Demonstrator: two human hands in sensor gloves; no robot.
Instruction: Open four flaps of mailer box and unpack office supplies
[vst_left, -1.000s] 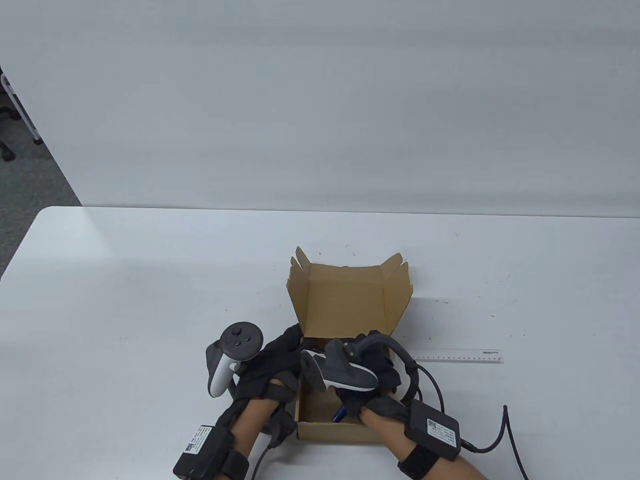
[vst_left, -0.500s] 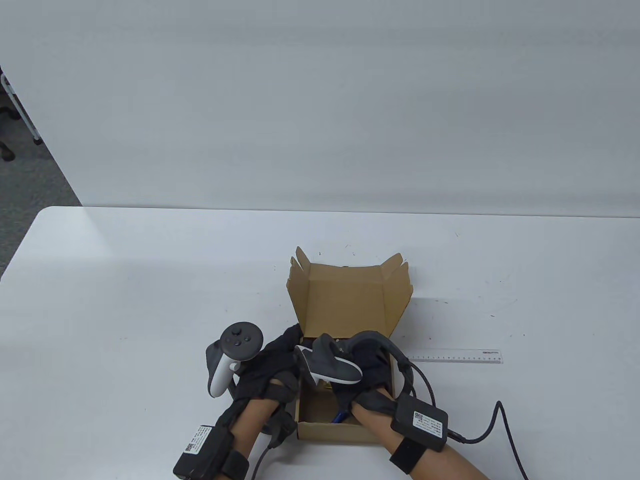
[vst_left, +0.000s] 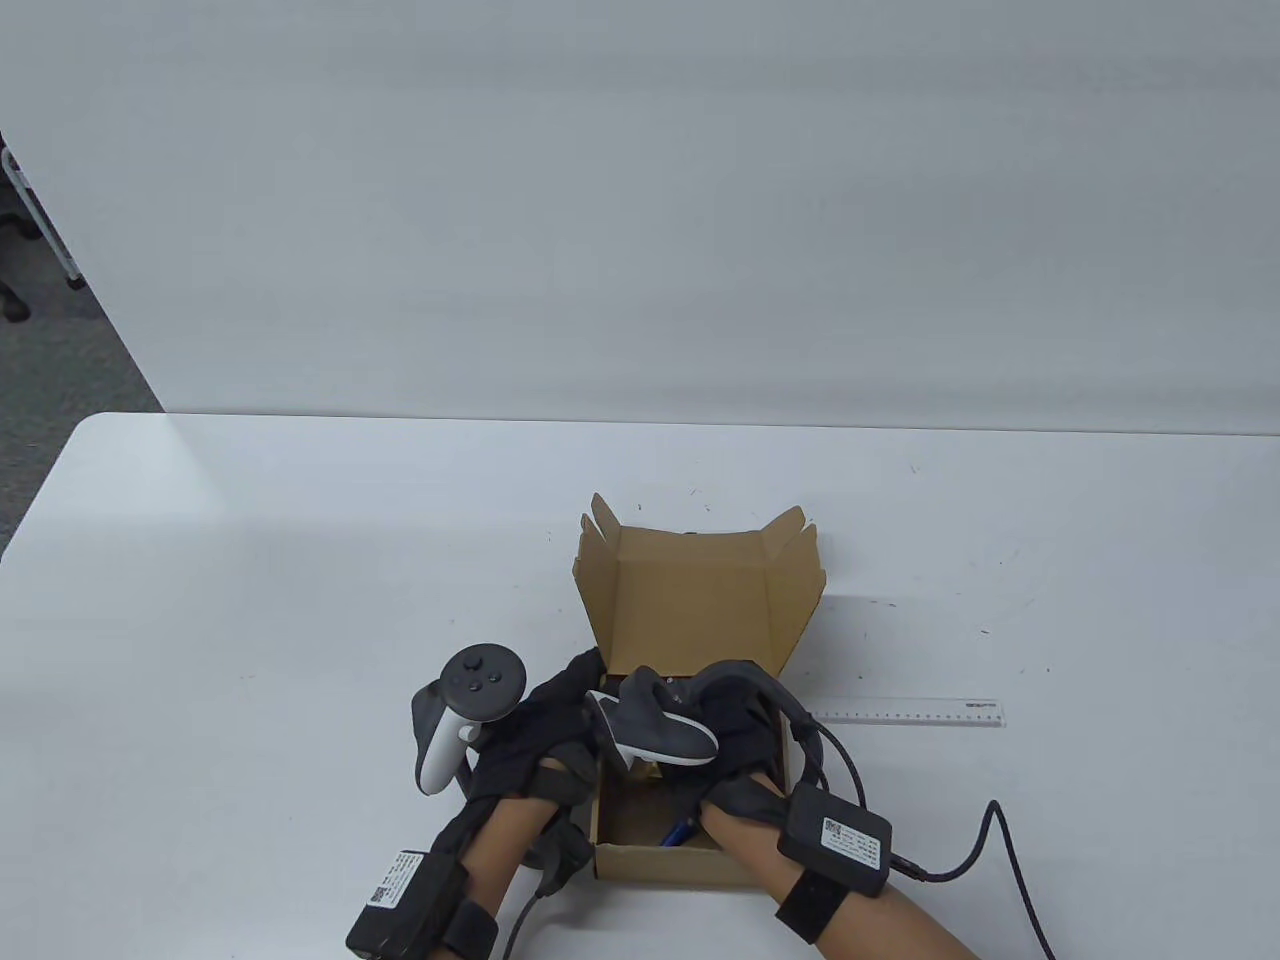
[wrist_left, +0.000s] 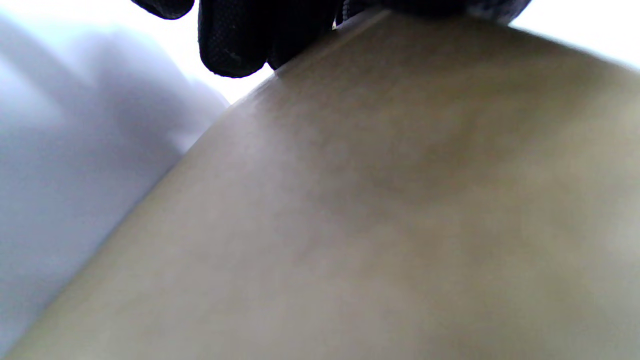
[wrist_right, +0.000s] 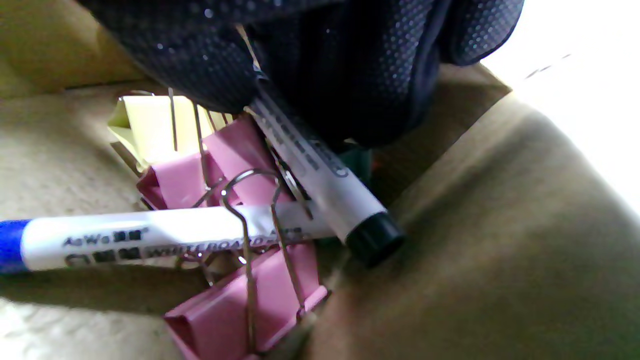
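Right hand (vst_left: 735, 745) fingers (wrist_right: 350, 70) are pinching a black-capped marker (wrist_right: 320, 175) inside the mailer box (vst_left: 690, 600). Left hand (vst_left: 540, 730) is gripping the box's 9 o'clock wall, fingers curled over it. A ruler (vst_left: 905, 712) is lying on the counter (vst_left: 300, 600) at 3 o'clock.

Open mailer box (vst_left: 690, 610), both hands at it, ruler (vst_left: 910, 712) beside

One open cardboard box (vst_left: 690, 600). Inside the box: two markers, one with a blue cap (wrist_right: 150, 235) and one with a black cap (wrist_right: 320, 185), at least three pink binder clips (wrist_right: 245, 300), and one yellow paper pad (wrist_right: 145, 122). Right of the box lies one clear ruler (vst_left: 905, 712).
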